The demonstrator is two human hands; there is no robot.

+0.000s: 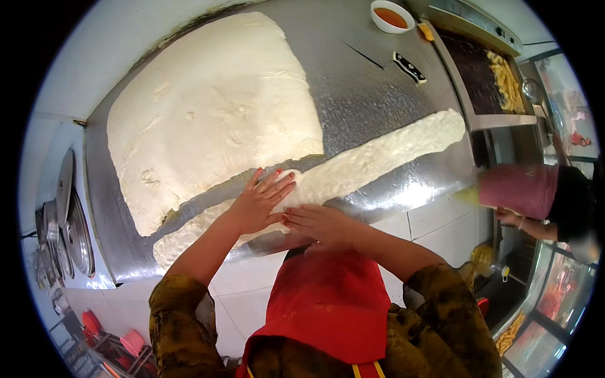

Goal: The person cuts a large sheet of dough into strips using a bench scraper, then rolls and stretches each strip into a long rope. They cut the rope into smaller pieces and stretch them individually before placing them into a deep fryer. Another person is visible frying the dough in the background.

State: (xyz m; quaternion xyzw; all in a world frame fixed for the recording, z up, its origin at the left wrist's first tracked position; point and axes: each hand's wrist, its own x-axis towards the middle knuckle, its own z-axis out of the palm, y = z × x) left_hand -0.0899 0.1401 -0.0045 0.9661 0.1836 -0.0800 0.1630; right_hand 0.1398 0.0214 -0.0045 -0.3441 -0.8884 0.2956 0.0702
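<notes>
A long flat strip of dough (378, 158) lies slantwise along the near edge of the steel worktop (373, 101). My left hand (262, 203) rests palm down on the strip's middle, fingers spread towards the upper right. Close beside it, my right hand (321, 224) lies flat, its fingertips meeting the left thumb over the dough. Neither hand grips anything. Beyond the strip spreads a large thick sheet of dough (212, 104), separated from it by a narrow gap. Part of the strip is hidden beneath my hands and left forearm.
At the back right stand a white bowl of orange liquid (391, 17) and a black-handled knife (409, 68). A fryer (472, 71) holding golden fried dough sticks (506, 82) adjoins the worktop. Another person in a pink apron (519, 191) is at the right. Metal lids (78, 236) stand at the left.
</notes>
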